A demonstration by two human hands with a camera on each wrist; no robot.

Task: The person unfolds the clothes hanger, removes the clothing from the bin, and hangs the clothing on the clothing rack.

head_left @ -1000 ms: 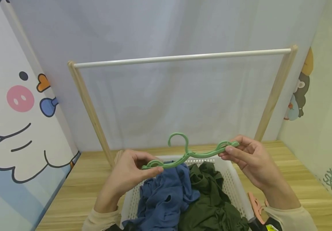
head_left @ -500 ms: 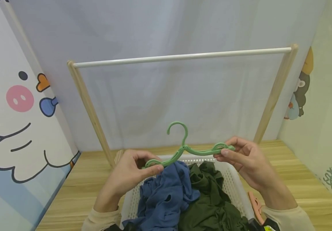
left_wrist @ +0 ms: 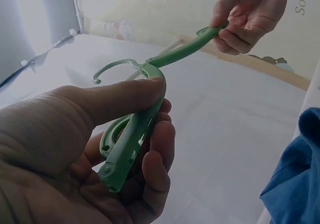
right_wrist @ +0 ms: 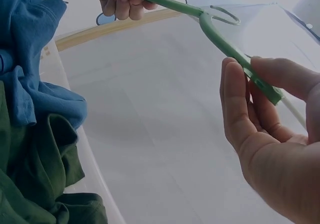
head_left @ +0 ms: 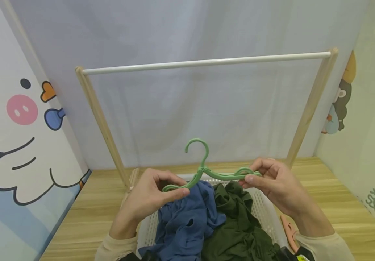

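A green plastic clothes hanger (head_left: 218, 175) is held up over the basket, its hook upward and its two arms bent at the central joint. My left hand (head_left: 151, 197) pinches the left arm's end between thumb and fingers; the left wrist view shows the thumb on top of the hanger (left_wrist: 145, 109). At the other end, my right hand (head_left: 276, 185) pinches the right arm, and the right wrist view shows thumb and fingertips either side of it. Beneath lie a crumpled blue garment (head_left: 187, 224) and a dark green garment (head_left: 239, 228) in a white basket (head_left: 267, 210).
Behind the basket stands a rack with a white rod (head_left: 207, 62) and wooden posts (head_left: 100, 116). Partly hidden by my right wrist, a pink plastic piece (head_left: 289, 232) lies on the wooden table (head_left: 86, 217). Printed panels rise on both sides.
My right hand has moved left and slightly down, closer to my left hand. The hanger's arms have bent more at the joint, and its hook has shifted a little up and left.
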